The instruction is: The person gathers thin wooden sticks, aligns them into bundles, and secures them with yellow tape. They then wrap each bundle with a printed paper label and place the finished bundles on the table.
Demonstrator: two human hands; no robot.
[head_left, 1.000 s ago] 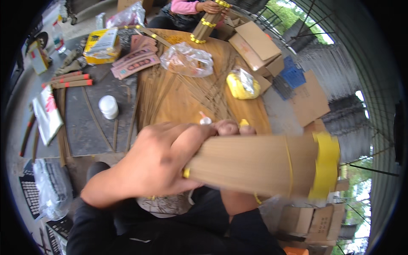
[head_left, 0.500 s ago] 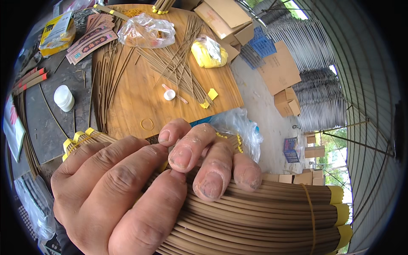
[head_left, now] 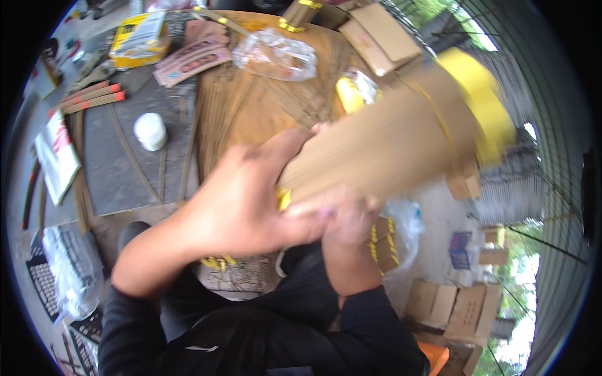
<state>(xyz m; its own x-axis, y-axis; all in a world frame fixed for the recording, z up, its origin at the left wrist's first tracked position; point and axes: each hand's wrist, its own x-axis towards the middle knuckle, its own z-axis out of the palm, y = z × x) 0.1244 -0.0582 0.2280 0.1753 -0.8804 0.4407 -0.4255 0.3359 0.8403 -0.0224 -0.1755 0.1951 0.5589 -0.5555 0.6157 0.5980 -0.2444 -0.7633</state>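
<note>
Left hand (head_left: 244, 194) partly closed round the lower-left end of a bundle of brown sticks (head_left: 376, 141), thumb along the near side; right hand (head_left: 348, 216) under the bundle, curled against it, blurred, exact finger spread can't be told. Bundle held in the air in front of the body, tilted, yellow-tipped end (head_left: 483, 106) up and right, thin band (head_left: 439, 116) round it near that end. Desk (head_left: 248, 122), wood on the right and dark on the left; near edge of the dark part runs just beyond the left forearm. Bundle's far end reaches out past the wood's right side; grey floor (head_left: 436, 216) shows below it. White jar (head_left: 150, 131) on the dark part, contents not readable. Clear plastic bag (head_left: 276, 56) on the wood, orange bits visible through it. Yellow pack (head_left: 139, 42) at the far left, clear wrap on it. Cardboard box (head_left: 381, 41) beyond the bundle, inside not seen. Another clear bag (head_left: 72, 272) lower left, against a black crate (head_left: 42, 282); contents unclear.
</note>
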